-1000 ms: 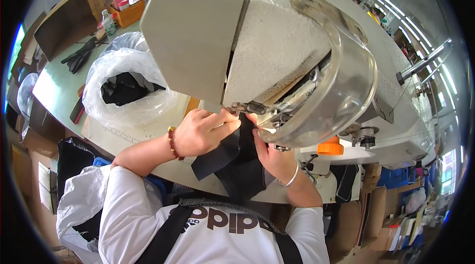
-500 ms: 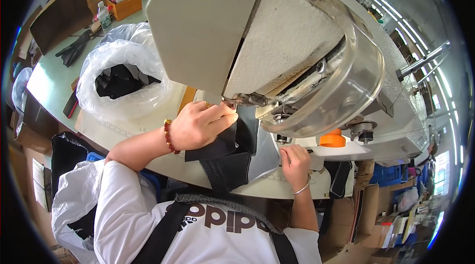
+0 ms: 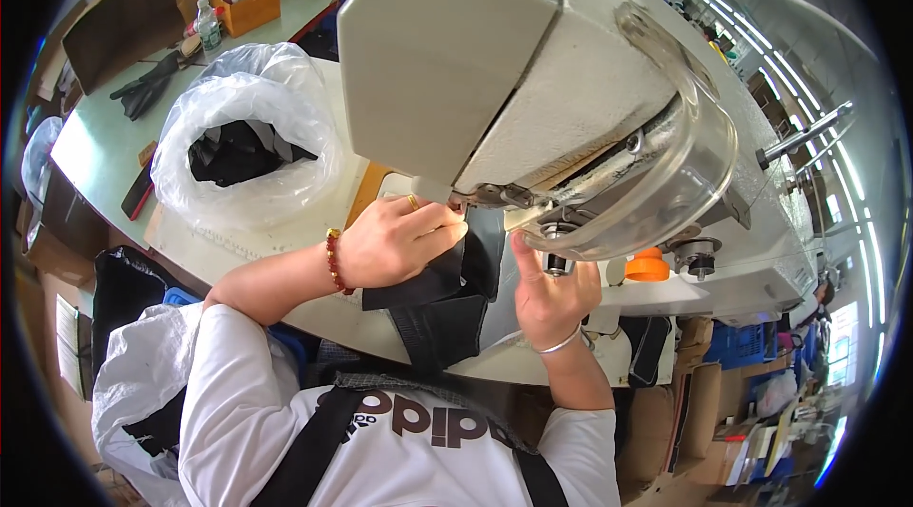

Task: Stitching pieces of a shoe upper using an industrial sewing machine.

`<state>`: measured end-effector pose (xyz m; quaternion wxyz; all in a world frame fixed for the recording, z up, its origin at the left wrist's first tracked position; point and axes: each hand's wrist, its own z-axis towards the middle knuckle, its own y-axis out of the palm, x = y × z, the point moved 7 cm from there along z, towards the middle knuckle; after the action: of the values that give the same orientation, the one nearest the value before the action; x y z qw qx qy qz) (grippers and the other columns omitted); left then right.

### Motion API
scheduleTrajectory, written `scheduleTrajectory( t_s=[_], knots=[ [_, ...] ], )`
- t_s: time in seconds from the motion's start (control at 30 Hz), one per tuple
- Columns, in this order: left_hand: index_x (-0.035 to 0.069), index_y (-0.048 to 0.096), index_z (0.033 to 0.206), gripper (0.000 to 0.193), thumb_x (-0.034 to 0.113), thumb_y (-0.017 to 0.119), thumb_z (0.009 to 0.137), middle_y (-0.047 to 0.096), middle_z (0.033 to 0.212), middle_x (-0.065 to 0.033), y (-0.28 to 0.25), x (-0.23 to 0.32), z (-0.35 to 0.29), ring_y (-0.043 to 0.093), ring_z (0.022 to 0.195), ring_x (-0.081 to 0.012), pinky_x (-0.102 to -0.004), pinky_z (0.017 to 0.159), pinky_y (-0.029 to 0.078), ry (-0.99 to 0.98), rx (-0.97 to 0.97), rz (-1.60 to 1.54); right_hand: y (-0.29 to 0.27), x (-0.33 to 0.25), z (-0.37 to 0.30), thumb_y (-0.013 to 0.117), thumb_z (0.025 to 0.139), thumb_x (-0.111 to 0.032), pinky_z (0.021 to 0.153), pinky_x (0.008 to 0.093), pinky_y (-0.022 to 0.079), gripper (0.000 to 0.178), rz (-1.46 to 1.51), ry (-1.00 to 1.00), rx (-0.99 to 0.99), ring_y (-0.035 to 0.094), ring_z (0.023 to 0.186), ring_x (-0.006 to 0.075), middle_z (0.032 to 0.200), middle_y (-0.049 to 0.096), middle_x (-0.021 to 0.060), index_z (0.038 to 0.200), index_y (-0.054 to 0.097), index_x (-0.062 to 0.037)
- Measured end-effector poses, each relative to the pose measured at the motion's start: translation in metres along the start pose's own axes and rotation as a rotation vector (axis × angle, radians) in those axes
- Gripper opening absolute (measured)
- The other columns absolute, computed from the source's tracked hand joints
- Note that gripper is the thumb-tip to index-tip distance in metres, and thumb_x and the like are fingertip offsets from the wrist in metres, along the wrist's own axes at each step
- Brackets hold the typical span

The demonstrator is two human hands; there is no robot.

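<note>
The head of a pale sewing machine [image 3: 447, 50] fills the upper middle. My left hand [image 3: 395, 241] is closed beside its needle area, thumb and fingers pinched on the upper edge of black fabric [image 3: 437, 321]. The exact grip is partly hidden by the fingers. The fabric hangs in folded layers over the table's front edge. My right hand [image 3: 556, 302] is raised beneath the machine head, thumb pointing up and fingers apart. A metal tension knob [image 3: 558, 255] sits between the thumb and fingers; I cannot tell whether they touch it.
A clear plastic bag [image 3: 247, 207] of dark pieces stands left on the table. Behind it are a bottle [image 3: 207, 24] and a wooden box [image 3: 245, 12]. An orange cap [image 3: 648, 264] lies right of my right hand. Cardboard boxes [image 3: 699, 412] stand at lower right.
My right hand has risen from the table edge to the underside of the machine head, its thumb now extended. My left hand remains at the needle area. The view has shifted slightly.
</note>
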<state>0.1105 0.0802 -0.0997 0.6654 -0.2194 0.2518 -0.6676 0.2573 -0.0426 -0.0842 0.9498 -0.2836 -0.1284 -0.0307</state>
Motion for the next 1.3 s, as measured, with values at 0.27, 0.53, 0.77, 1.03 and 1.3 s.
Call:
scheduleTrajectory(
  t_s=[0.27,0.53,0.77,1.03,1.3],
  knots=[
    [0.002,0.071,0.105,0.027,0.005,0.071,0.079,0.065,0.105,-0.0085,-0.001,0.002,0.001,0.070,0.089,-0.0227,-0.0337,0.066,0.058,0.000,-0.007,-0.016,-0.003,0.004,-0.001,0.073,0.089,0.002,0.061,0.0363,0.048,0.060,0.036,0.010,-0.002,0.059,0.065,0.0260,0.086,0.070,0.0027,0.139,0.071,-0.0299],
    [0.002,0.072,0.107,0.029,0.005,0.071,0.078,0.066,0.105,-0.0081,-0.002,0.002,0.003,0.070,0.086,-0.0219,-0.0336,0.065,0.058,-0.002,0.000,-0.017,0.004,0.001,-0.012,0.072,0.092,0.000,0.061,0.0385,0.050,0.048,0.238,0.012,0.044,0.062,0.064,0.0283,0.082,0.068,0.0076,0.138,0.068,-0.0129],
    [0.003,0.073,0.108,0.030,0.006,0.072,0.078,0.068,0.106,-0.0069,-0.001,0.001,0.002,0.070,0.079,-0.0205,-0.0338,0.062,0.056,-0.010,0.009,-0.009,0.054,0.004,-0.046,0.076,0.094,-0.005,0.068,0.0312,0.053,0.039,0.693,0.429,-0.180,0.064,0.072,0.0189,0.090,0.070,0.0098,0.130,0.063,0.0049],
    [0.003,0.073,0.112,0.038,0.008,0.074,0.074,0.072,0.106,-0.0099,-0.009,0.007,0.005,0.075,0.088,-0.0224,-0.0328,0.067,0.059,0.154,0.112,0.024,0.049,0.004,-0.031,0.063,0.101,0.003,0.081,0.0300,0.052,0.030,0.806,0.512,-0.227,0.062,0.079,0.0188,0.107,0.075,0.0108,0.129,0.072,-0.0035],
    [0.001,0.075,0.107,0.027,0.008,0.078,0.082,0.077,0.092,-0.0097,0.006,-0.043,-0.020,0.078,0.083,-0.0268,-0.0346,0.068,0.060,-0.448,0.046,-0.525,0.047,0.009,-0.012,0.056,0.091,0.014,0.074,0.0318,0.053,0.045,0.690,0.395,-0.224,0.063,0.074,0.0225,0.100,0.075,0.0108,0.125,0.077,-0.0071]
  ],
)
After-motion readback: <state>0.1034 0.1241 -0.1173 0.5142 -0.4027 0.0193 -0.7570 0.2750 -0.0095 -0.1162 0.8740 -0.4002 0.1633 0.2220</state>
